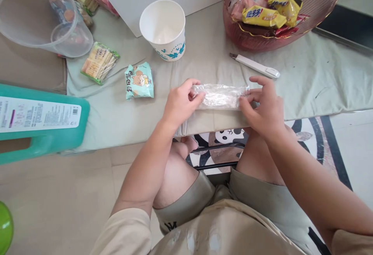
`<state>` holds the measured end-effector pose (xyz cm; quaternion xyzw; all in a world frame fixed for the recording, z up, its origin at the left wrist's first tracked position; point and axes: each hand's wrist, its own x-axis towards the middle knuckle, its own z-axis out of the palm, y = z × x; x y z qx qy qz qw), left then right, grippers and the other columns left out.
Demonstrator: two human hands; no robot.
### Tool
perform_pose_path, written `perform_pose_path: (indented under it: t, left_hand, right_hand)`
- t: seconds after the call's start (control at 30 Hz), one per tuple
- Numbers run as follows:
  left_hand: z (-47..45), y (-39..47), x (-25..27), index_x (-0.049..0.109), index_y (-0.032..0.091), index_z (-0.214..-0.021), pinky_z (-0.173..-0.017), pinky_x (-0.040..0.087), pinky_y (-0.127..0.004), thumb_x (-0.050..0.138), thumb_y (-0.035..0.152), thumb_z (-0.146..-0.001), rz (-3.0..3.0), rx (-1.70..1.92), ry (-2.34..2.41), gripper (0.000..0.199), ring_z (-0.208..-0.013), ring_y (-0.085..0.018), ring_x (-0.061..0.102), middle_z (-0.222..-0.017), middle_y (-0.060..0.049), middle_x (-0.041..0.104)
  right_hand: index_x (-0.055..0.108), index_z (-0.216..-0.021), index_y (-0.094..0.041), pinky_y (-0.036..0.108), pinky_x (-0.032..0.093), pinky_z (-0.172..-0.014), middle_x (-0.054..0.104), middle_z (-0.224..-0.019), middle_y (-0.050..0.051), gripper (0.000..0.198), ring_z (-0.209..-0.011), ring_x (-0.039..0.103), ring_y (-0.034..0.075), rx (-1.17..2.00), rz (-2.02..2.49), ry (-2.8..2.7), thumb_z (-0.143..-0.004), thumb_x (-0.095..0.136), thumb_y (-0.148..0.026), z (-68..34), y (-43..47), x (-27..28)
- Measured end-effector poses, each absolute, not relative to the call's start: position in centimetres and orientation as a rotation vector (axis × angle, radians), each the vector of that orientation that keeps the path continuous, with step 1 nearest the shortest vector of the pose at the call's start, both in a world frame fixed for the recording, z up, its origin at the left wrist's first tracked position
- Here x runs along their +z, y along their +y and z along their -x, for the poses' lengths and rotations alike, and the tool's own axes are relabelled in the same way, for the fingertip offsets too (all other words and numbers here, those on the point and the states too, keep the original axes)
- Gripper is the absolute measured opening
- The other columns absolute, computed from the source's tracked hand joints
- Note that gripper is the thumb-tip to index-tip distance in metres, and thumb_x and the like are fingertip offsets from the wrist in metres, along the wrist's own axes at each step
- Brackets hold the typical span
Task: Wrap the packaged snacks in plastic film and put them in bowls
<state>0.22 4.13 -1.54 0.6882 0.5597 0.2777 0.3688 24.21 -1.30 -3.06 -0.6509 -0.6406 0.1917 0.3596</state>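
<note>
Near the table's front edge lies a long clear plastic wrapper [221, 96], crinkled and shiny; whether anything is inside it I cannot make out. My left hand [183, 101] pinches its left end between thumb and fingers. At the right end, my right hand [262, 105] has thumb and fingers closed on the plastic, with the index finger raised. Beyond the right hand rests a white utility knife [256, 65] with a dark tip. Left of my left hand sits a small mint-green snack packet [140, 81] with a squirrel-like picture.
A white paper cup [163, 29] with blue leaves stands upright behind the wrapper. Snack packets fill a pink scalloped bowl [247, 39]. At left are a clear plastic tub [26, 33], a stick-biscuit packet [100, 63] and a teal jug [78, 123]. A dark flat device [349, 27] lies right.
</note>
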Motion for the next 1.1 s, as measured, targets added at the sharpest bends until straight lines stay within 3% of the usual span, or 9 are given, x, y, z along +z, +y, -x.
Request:
perform_pose_path:
  t: [0.13,0.23,0.43,0.5,0.6,0.73,0.9,0.97,1.1]
  left_hand:
    - [-0.3,4.2,-1.5,0.071,0.023,-0.115,-0.07,0.046,-0.031,0.072,0.029,-0.086,-1.932,0.559,1.584,0.029,-0.069,-0.018,0.061,-0.073,0.002,0.067]
    - [-0.4,4.1,-1.6,0.071,0.025,-0.115,-0.071,0.047,-0.033,0.072,0.027,-0.087,-2.029,0.553,1.639,0.028,-0.077,-0.021,0.063,-0.086,-0.002,0.068]
    - [-0.1,4.0,-2.5,0.072,0.024,-0.099,-0.075,0.052,-0.035,0.073,0.028,-0.088,-2.141,0.631,1.636,0.012,-0.085,-0.02,0.064,-0.109,-0.006,0.06]
    - [0.1,4.2,-2.6,0.07,0.025,-0.113,-0.082,0.053,-0.035,0.074,0.028,-0.088,-2.116,0.722,1.613,0.025,-0.093,-0.021,0.065,-0.114,-0.007,0.06]
    - [0.5,4.5,-2.4,0.062,0.027,-0.129,-0.087,0.053,-0.034,0.072,0.034,-0.091,-1.984,0.91,1.564,0.039,-0.096,-0.02,0.065,-0.112,-0.006,0.063]
    - [0.8,5.1,-2.0,0.064,0.025,-0.111,-0.078,0.054,-0.031,0.059,0.049,-0.098,-1.61,1.024,1.412,0.028,-0.084,-0.017,0.065,-0.1,-0.005,0.067]
    - [-0.1,4.6,-1.2,0.069,0.024,-0.102,-0.086,0.059,-0.036,0.065,0.08,-0.08,-1.207,0.73,0.837,0.059,-0.106,-0.025,0.072,-0.109,-0.009,0.075]
    - [-0.8,4.2,-0.9,0.071,0.024,-0.101,-0.087,0.059,-0.037,0.076,0.076,-0.073,-1.142,0.694,0.774,0.06,-0.104,-0.025,0.073,-0.105,-0.008,0.077]
    - [-1.4,3.9,-0.7,0.068,0.02,-0.085,-0.077,0.056,-0.03,0.086,0.054,-0.073,-1.175,0.849,0.923,0.04,-0.08,-0.015,0.067,-0.085,-0.002,0.073]
  right_hand:
    - [0.06,-0.125,-0.027,0.052,0.054,-0.089,0.069,-0.082,0.005,0.038,-0.089,0.07,0.03,0.165,1.749,-1.745,-0.088,0.066,-0.029,-24.4,-1.5,-3.5]
    - [0.065,-0.117,-0.027,0.051,0.053,-0.087,0.07,-0.096,0.011,0.025,-0.091,0.066,0.03,-0.052,1.723,-1.802,-0.094,0.062,-0.035,-24.0,-2.0,-2.9]
    - [0.069,-0.121,-0.027,0.048,0.048,-0.098,0.074,-0.12,0.009,0.026,-0.109,0.067,0.031,0.144,1.425,-2.251,-0.097,0.059,-0.031,-21.5,-2.1,-2.4]
    - [0.071,-0.118,-0.026,0.047,0.047,-0.098,0.077,-0.116,0.008,0.024,-0.106,0.068,0.029,0.13,1.482,-2.259,-0.098,0.056,-0.028,-21.3,-1.7,-2.9]
    - [0.074,-0.094,-0.026,0.046,0.048,-0.093,0.079,-0.096,0.005,0.019,-0.093,0.071,0.026,0.163,1.556,-2.154,-0.098,0.055,-0.026,-21.6,-1.5,-2.7]
    - [0.07,-0.082,-0.026,0.041,0.053,-0.079,0.075,-0.081,0.003,0.012,-0.079,0.069,0.023,0.73,1.521,-1.739,-0.09,0.062,-0.031,-22.0,-1.6,-0.3]
    - [0.063,-0.082,-0.027,0.034,0.055,-0.062,0.069,-0.075,0.0,0.024,-0.063,0.063,0.018,1.625,1.182,-0.936,-0.08,0.072,-0.049,-20.8,-1.2,1.5]
    - [0.062,-0.085,-0.026,0.034,0.056,-0.061,0.069,-0.077,0.001,0.028,-0.064,0.064,0.018,1.733,1.134,-0.838,-0.079,0.074,-0.051,-20.2,-0.9,1.1]
    - [0.062,-0.097,-0.026,0.031,0.057,-0.065,0.071,-0.085,0.0,0.041,-0.072,0.068,0.017,1.703,1.162,-0.764,-0.075,0.08,-0.056,-19.4,-0.2,0.0]
